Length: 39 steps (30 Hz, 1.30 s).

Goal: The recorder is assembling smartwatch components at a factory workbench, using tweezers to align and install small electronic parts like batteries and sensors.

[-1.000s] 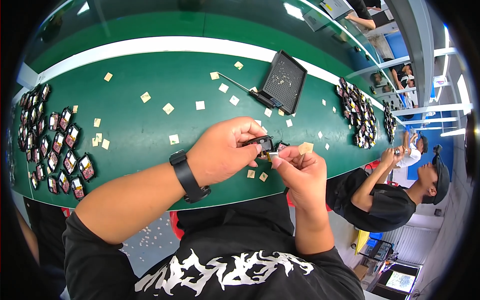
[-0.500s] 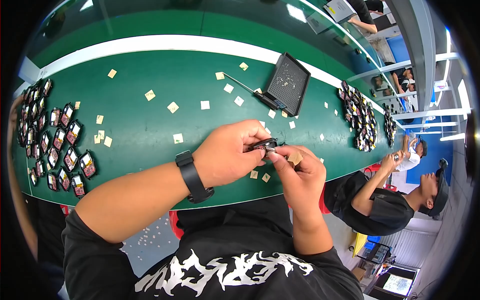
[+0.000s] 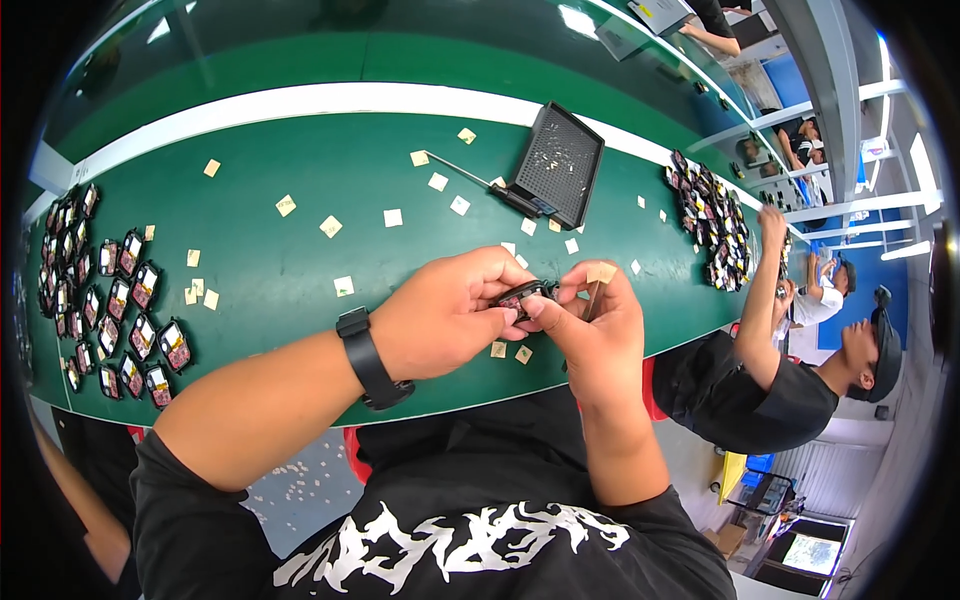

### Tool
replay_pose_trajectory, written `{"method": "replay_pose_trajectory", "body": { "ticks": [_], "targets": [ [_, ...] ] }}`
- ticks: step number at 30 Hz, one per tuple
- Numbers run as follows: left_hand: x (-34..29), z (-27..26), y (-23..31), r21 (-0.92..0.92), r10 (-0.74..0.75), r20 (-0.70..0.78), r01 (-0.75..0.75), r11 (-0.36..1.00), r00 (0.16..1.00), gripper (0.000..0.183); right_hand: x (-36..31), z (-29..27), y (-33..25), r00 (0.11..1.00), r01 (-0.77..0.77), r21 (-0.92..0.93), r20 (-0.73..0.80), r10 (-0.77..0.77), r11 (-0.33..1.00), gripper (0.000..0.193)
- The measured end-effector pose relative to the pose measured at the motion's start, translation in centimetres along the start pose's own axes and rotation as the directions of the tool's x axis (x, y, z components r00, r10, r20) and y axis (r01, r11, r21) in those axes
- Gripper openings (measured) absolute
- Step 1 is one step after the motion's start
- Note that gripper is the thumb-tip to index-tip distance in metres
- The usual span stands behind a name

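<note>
In front of me, over the near part of the green table, my left hand [image 3: 446, 310] is closed on a small black plastic housing [image 3: 520, 297] with a pinkish inside. The left thumb and fingers pinch its left side. My right hand [image 3: 600, 330] is closed at the housing's right end, thumb against its edge. A pale yellow paper square [image 3: 601, 272] sits at the right index finger. Fingers cover much of the housing, so the exact contact on the right is hard to see. A black band circles my left wrist.
Many similar black housings [image 3: 143, 285] lie at the left, and another pile [image 3: 712, 225] at the right. A black tray [image 3: 592, 185] holds tiny pale bits; a screwdriver-like tool [image 3: 463, 172] lies against it. Paper squares [image 3: 331, 226] are scattered about. A co-worker [image 3: 750, 390] sits at the right.
My right thumb and fingers have shifted along the housing's right end, and the paper square is now higher. The co-worker at the right has raised an arm. The view has shifted slightly.
</note>
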<state>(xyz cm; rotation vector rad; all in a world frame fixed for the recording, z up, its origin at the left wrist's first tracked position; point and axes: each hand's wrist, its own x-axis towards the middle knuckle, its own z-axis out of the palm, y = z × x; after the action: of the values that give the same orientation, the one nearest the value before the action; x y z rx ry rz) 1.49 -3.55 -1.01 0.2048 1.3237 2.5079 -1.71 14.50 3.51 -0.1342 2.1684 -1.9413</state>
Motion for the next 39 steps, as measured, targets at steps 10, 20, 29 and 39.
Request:
{"method": "replay_pose_trajectory", "body": {
  "ticks": [10,20,29,39],
  "targets": [
    [0.1,0.0,0.8,0.039,-0.123,-0.066,0.126,0.991,0.99,0.027,1.1,-2.2,-2.5,0.935,-0.233,-0.022,0.271,0.23,0.972,0.017],
    [0.4,0.9,0.1,0.094,-0.111,-0.273,0.141,0.986,0.956,0.031,-0.5,-8.0,-0.7,0.969,0.24,-0.686,0.207,-0.132,0.687,0.064],
    [0.5,1.5,0.7,0.155,-0.163,-0.257,0.207,0.966,0.953,0.037,-0.8,-6.7,0.9,0.94,0.341,-0.772,0.295,-0.172,0.536,0.073],
    [0.5,1.6,0.6,0.253,-0.172,-0.213,0.224,0.941,0.962,0.042,-1.5,-9.8,1.5,0.934,0.341,-0.568,0.112,-0.34,0.749,0.017]
  ]
}}
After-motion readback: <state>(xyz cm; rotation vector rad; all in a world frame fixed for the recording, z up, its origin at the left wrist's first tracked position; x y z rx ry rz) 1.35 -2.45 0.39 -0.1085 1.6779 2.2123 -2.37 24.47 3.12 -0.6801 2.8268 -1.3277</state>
